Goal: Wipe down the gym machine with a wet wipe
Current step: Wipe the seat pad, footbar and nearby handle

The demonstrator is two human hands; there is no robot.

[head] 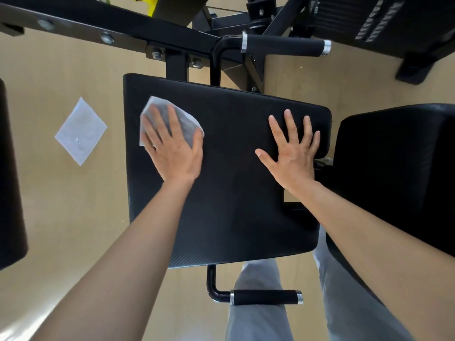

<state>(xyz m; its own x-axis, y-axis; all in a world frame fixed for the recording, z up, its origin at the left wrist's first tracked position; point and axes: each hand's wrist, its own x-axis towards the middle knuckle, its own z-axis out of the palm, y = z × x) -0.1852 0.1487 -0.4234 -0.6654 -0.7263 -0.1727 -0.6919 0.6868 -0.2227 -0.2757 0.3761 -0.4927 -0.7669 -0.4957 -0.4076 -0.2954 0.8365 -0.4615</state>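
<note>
A black padded seat of the gym machine fills the middle of the view. My left hand lies flat with straight fingers on a white wet wipe, pressing it onto the seat's upper left part. The wipe shows above and beside my fingers. My right hand rests flat on the seat's right side, fingers spread, holding nothing.
A second white wipe lies on the wooden floor left of the seat. Black foam handles sit beyond the seat and below it. Another black pad stands at the right, a dark pad at the left edge. The black frame crosses the top.
</note>
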